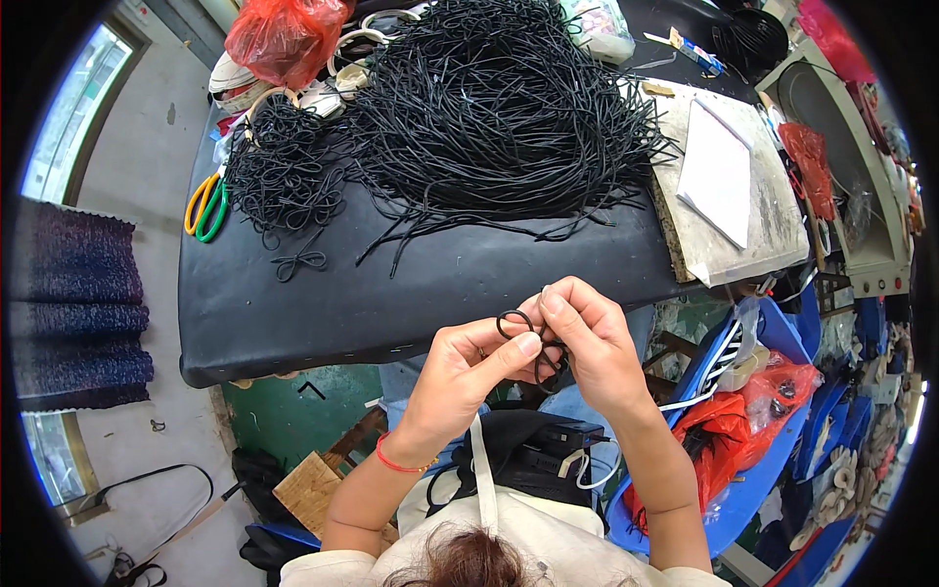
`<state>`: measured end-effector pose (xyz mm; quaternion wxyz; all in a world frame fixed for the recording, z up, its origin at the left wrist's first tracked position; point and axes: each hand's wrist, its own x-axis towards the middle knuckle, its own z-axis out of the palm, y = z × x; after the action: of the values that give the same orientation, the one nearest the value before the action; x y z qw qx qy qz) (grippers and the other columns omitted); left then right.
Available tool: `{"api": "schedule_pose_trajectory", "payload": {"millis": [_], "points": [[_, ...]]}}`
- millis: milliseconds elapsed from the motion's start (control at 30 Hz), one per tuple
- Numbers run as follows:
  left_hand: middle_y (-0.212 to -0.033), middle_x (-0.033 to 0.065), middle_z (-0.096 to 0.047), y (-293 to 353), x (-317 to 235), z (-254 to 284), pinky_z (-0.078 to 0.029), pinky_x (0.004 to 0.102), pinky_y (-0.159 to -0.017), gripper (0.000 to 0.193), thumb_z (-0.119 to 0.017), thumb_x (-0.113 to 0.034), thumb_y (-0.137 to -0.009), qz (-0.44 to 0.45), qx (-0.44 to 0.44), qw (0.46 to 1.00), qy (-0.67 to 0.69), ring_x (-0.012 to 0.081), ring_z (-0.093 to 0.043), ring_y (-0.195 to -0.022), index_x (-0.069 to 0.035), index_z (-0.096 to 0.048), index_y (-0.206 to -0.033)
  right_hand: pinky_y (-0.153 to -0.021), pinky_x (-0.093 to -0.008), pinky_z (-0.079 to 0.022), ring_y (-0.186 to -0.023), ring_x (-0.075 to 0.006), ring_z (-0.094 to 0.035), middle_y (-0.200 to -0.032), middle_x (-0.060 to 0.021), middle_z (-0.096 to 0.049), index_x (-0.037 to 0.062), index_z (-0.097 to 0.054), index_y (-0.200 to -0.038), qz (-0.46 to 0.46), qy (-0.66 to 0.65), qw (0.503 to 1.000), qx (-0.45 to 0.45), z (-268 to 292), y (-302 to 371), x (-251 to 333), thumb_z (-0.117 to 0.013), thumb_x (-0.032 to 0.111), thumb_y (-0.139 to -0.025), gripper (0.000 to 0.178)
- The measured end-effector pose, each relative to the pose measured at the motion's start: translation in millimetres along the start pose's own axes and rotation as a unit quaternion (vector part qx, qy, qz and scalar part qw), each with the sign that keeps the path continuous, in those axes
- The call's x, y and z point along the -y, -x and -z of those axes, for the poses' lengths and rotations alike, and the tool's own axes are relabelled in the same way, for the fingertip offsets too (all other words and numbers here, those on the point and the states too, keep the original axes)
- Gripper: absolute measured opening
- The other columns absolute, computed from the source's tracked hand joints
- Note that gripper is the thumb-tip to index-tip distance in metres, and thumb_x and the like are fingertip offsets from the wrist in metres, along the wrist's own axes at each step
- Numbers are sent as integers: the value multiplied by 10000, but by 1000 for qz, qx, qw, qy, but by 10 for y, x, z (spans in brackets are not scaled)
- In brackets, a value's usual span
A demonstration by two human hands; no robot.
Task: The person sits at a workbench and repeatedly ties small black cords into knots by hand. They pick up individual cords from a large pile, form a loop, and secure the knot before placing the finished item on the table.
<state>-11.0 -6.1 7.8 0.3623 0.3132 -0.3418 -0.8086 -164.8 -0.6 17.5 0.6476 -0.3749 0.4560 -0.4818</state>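
Observation:
In front of my chest, beyond the table's near edge, both hands pinch one thin black cord (pixel 548 365) bent into loops. My left hand (pixel 469 367) has its thumb and fingers closed on it, with one loop standing up beside the thumb. Opposite, my right hand (pixel 594 342) pinches the cord between thumb and fingertips, and more loops hang under it. The exact crossing of the strands is hidden by the fingers. A wide heap of loose black cords (pixel 499 117) covers the far middle of the table. Left of it lies a smaller pile of looped black cords (pixel 279 171).
Scissors with orange and green handles (pixel 207 207) lie at the left of the black padded table (pixel 411 313). White paper (pixel 716 171) rests on a worn board (pixel 773 220) at the right. A red plastic bag (pixel 284 44) stands far left. Below right is a blue bin (pixel 729 504) holding red bags.

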Motion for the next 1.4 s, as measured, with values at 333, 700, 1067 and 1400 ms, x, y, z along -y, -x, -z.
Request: {"api": "schedule_pose_trajectory", "payload": {"millis": [333,700,1067,1400], "points": [[-911,83,-634,-8,153,16,-512,256,-749,185,-545,-117,-898,-30,-54,994,88,124,-613,-798,16,-593,-1017,-568,-185,-439,-674,-53,-535,-810,-41,-576,24,-539,-900,3,-33,996,-78,-56,-61,-29,-469,260,-945,251],[-906,99,-630,-3,107,-32,-546,259,-728,186,-552,-66,-886,-2,-52,999,9,153,-639,-806,40,-566,-1038,-623,-209,-446,-679,-65,-545,-773,-31,-607,-14,-632,-836,127,189,968,-105,51,51,-117,-610,109,-850,125],[-877,105,-643,45,299,-90,-518,220,-661,197,-566,-54,-875,-44,-78,983,-162,107,-621,-738,40,-570,-1049,-505,-290,-386,-589,-175,-504,-641,-69,-536,-8,-633,-755,295,438,831,-174,82,-56,-194,-659,49,-764,64],[-872,103,-647,-99,60,81,-506,223,-678,197,-593,-103,-871,-12,-38,998,-51,108,-616,-744,20,-567,-1023,-598,-190,-381,-660,-53,-468,-722,-7,-546,8,-623,-866,-26,139,988,-59,275,55,-45,-351,450,-956,527]]}}
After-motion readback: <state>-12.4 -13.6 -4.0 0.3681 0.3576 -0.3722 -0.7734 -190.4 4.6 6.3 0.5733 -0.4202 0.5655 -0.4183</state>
